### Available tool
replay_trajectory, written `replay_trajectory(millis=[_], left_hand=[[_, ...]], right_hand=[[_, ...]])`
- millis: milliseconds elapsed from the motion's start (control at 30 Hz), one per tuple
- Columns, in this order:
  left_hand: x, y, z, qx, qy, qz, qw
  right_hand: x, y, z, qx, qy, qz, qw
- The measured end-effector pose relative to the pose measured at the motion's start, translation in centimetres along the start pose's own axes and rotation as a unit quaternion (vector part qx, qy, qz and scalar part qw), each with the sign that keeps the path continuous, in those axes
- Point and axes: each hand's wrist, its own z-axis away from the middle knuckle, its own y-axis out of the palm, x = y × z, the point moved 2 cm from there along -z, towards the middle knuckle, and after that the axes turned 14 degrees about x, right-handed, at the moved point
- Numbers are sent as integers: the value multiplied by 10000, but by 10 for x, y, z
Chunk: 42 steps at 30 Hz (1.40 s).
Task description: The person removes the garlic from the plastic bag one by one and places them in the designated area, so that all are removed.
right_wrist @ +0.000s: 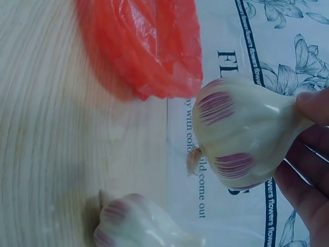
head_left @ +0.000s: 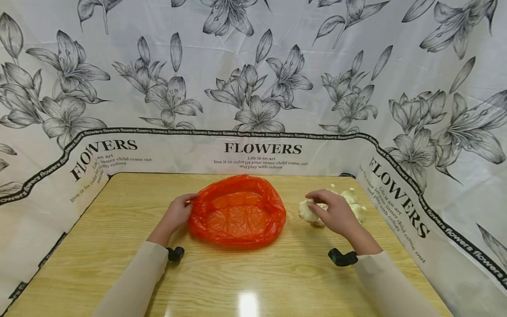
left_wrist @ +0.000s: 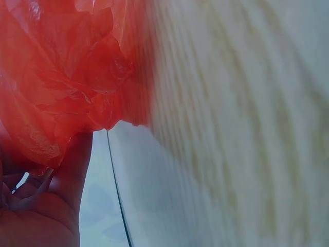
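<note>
A red plastic bag (head_left: 237, 240) sits on the table with its mouth spread wide, facing up. My left hand (head_left: 176, 215) grips the bag's left rim; in the left wrist view the crumpled red film (left_wrist: 67, 77) covers most of the fingertips. To the right of the bag, my right hand (head_left: 337, 213) pinches a garlic bulb (right_wrist: 241, 136) by its stem, the root end pointing away from the fingers. The bulb is pale with purple streaks and is held above the table. Several more garlic bulbs (head_left: 358, 212) lie beyond and beside the right hand, partly hidden by it.
The wooden table (head_left: 222, 281) meets a white flower-printed curtain (head_left: 261, 154) at the back and both sides. Another garlic bulb (right_wrist: 141, 224) lies on the table below the held one. Dark wrist cameras (head_left: 342, 257) sit under both wrists.
</note>
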Motion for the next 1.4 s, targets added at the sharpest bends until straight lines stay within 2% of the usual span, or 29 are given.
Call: replay_trajectory(millis=[167,300,467,900,1133,1400], left_hand=[[4,1,0,38,-29,-5,10000],[3,1,0,-4,68,-67,10000],[1,-1,0,-49,150,-106,9998],[3,0,0,-12,79,-89,9999],[3,2,0,66,-134,53,9999],[1,1,-1,44,-95,4,9999]], right_hand=[[-10,-1,8,145,179,-122,9997],[-21,-4,16,273,431,-146,9986],[-31,-7,24,219,622,-200,9976],[-46,-6,40,299,1207,-263,9919],[-53,-6,49,347,1446,-314,9884],[-60,-7,56,488,1690,-409,9836]])
